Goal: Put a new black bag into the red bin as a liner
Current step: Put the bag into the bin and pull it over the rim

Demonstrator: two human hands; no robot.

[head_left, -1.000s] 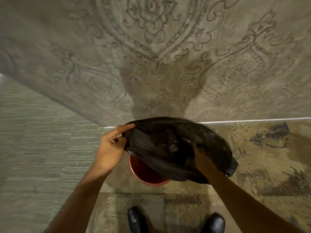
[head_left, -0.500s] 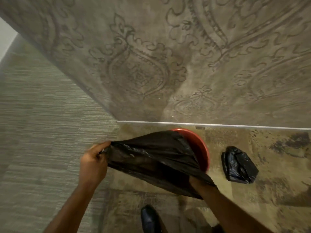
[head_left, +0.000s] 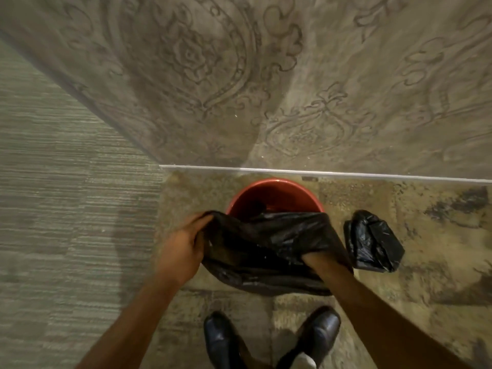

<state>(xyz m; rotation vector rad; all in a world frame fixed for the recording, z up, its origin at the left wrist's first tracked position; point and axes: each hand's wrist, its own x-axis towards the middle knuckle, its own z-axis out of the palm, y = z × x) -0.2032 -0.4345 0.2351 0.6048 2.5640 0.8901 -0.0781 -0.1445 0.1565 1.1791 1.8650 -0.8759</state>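
Low in the centre of the frame, the thin, crinkled black plastic bag point(head_left: 266, 251) was stretched over the near side of the round red plastic bin point(head_left: 274, 193), apparently to open its mouth for lining. The left hand point(head_left: 183, 251) had its fingers curled tight on the bag's left edge. The right hand was buried inside the bag, its fingers hidden. A second crumpled glossy black bag point(head_left: 372, 243) lay right of the bin on the mottled carpet point(head_left: 426, 230).

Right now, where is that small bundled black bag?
In the head view, the bundled black bag lies on the floor, just right of the red bin, beside the person's right forearm.
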